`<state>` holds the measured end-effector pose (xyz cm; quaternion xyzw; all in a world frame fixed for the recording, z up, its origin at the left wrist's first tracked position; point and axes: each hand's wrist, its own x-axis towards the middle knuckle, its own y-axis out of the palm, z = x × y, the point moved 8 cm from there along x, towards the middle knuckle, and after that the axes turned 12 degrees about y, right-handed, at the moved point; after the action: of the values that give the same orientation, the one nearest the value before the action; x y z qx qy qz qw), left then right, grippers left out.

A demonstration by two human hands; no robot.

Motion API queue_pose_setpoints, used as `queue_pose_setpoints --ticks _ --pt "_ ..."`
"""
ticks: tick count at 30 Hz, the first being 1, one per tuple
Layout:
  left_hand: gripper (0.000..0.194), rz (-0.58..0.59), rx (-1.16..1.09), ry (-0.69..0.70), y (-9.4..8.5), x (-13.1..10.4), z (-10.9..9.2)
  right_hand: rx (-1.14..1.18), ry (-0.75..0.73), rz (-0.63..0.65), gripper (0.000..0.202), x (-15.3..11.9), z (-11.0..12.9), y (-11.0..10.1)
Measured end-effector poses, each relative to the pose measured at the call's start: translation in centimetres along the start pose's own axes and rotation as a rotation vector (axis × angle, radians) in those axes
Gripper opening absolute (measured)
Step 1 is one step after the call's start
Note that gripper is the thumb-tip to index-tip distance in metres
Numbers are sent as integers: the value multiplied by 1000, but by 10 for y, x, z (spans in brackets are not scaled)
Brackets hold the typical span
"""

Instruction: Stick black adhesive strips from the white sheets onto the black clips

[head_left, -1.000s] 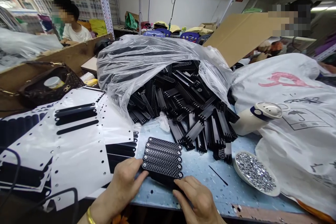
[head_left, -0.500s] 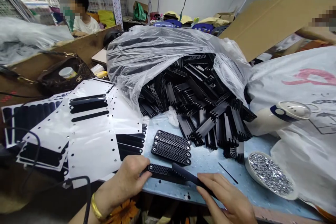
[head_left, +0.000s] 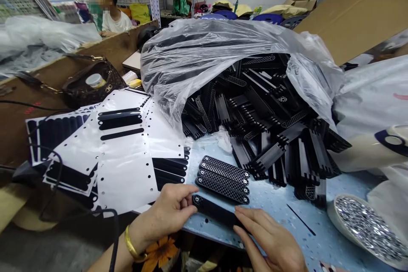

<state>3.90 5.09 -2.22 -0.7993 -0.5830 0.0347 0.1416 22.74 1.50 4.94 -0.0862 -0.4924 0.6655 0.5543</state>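
A long black plastic bar (head_left: 213,211) lies at the table's front edge, a smooth black strip along its top and a round rivet at its left end. My left hand (head_left: 172,209) pinches that left end between thumb and fingers. Around the right end, my right hand (head_left: 270,238) is closed, fingers on top and thumb on the near side; its fingers hide that end. Just behind stands a neat group of black bars (head_left: 223,179) with a diamond-patterned face and silver rivets. Sheets with black strips (head_left: 121,125) are spread to the left.
A clear plastic bag (head_left: 165,55) spills many loose black bars (head_left: 258,106) behind. At right are a bowl of shiny small metal pieces (head_left: 366,225) and a thin black stick (head_left: 301,219). A dark cable (head_left: 116,229) crosses near my left forearm. A person (head_left: 111,12) sits far left.
The black strip was held raised and slanted over the bar by my right hand; now it lies down along the bar, covering its pattern. The camera view has shifted left.
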Motion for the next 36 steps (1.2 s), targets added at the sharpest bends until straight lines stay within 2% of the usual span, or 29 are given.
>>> queue_pose_setpoints --ticks 5,10,16,26,36 --pt "28 -37 -52 -23 -2 1 3 7 8 -59 25 6 3 -3" --pt "26 -22 -92 -72 -1 0 4 -12 11 -9 27 4 2 1" --pt "20 3 -80 4 -1 2 -3 -32 -23 23 28 0 1 9" --pt "22 -9 -80 -17 -1 2 2 -30 -43 33 30 2 6 15" --pt "22 -10 -77 -1 -2 3 -3 -51 -47 61 30 -1 3 22"
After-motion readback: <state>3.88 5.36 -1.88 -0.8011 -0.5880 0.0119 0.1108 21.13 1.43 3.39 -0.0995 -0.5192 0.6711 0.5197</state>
